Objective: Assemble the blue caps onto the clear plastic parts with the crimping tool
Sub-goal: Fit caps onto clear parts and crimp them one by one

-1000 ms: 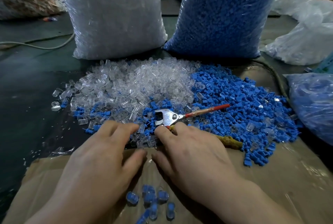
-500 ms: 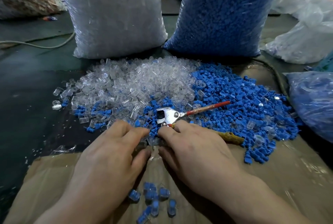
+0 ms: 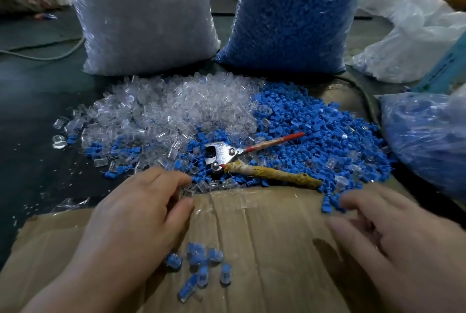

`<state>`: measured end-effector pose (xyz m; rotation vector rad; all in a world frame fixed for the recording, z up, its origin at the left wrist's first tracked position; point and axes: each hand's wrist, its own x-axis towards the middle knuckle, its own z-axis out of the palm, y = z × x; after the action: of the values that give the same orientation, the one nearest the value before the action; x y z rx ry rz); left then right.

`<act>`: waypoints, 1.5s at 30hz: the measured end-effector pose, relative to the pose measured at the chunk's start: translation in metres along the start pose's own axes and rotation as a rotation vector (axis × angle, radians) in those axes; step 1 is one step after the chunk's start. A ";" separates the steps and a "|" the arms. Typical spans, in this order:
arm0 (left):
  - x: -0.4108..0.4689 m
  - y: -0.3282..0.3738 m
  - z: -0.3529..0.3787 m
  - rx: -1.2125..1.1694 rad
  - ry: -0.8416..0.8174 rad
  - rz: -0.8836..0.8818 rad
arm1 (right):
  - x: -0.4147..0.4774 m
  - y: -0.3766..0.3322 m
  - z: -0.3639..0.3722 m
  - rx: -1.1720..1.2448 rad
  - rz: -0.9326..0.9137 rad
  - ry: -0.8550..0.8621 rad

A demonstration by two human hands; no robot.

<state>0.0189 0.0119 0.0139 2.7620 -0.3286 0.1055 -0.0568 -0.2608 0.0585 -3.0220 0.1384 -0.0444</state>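
You are barely into this job. A small cluster of finished pieces (image 3: pixel 199 259), clear bodies with blue showing inside, lies on the cardboard (image 3: pixel 272 232) toward its near edge, just beside your left hand (image 3: pixel 136 214). Everything else is waiting. The heap of clear plastic parts (image 3: pixel 171 111) spreads over the dark surface beyond the left of the cardboard's far edge. The heap of blue caps (image 3: pixel 322 131) lies against it on the right, the two mixing where they meet. Behind them stand a full clear sack (image 3: pixel 141 15) and a full blue sack (image 3: pixel 290 10).

The crimping tool (image 3: pixel 227 154) is in nobody's grip. It lies on the loose parts just past the middle of the cardboard's far edge, metal head toward the clear heap. Its handles are spread, one red and one wrapped in yellowish binding.

Your left hand sits at that far edge, fingers curled down and thumb drawn in. They seem to pinch a single clear part (image 3: pixel 185 192), though it is small and glassy, so I would not swear to it. Your right hand (image 3: pixel 393 244) is over the cardboard's right edge and blurred. Its fingers are spread loose and hold nothing I can make out, with the tips near a few stray caps.

By my reading you are gathering the next pair. A cap has yet to be matched to that part, and the tool has yet to be picked up for the squeeze.
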 end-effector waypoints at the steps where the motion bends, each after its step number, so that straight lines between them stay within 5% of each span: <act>1: 0.000 0.000 0.000 0.004 0.004 0.000 | -0.008 0.002 0.010 -0.039 0.019 -0.023; 3: 0.001 0.001 0.001 0.014 -0.009 0.007 | -0.018 0.000 0.024 -0.055 0.053 -0.150; 6: 0.002 -0.001 0.002 -0.018 -0.028 0.015 | -0.024 0.002 0.037 0.009 0.045 0.115; 16: -0.001 -0.004 0.002 -0.043 -0.005 0.064 | 0.021 0.004 0.038 -0.130 0.078 -0.022; 34: -0.003 -0.001 0.000 -0.331 0.041 -0.012 | 0.058 -0.033 0.041 -0.143 -0.451 -0.069; 45: -0.003 0.003 0.002 -0.502 0.113 -0.045 | 0.064 -0.042 0.036 0.010 -0.367 -0.102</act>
<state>0.0157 0.0091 0.0130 2.2544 -0.2249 0.1452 0.0115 -0.2214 0.0287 -2.9874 -0.4237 0.0764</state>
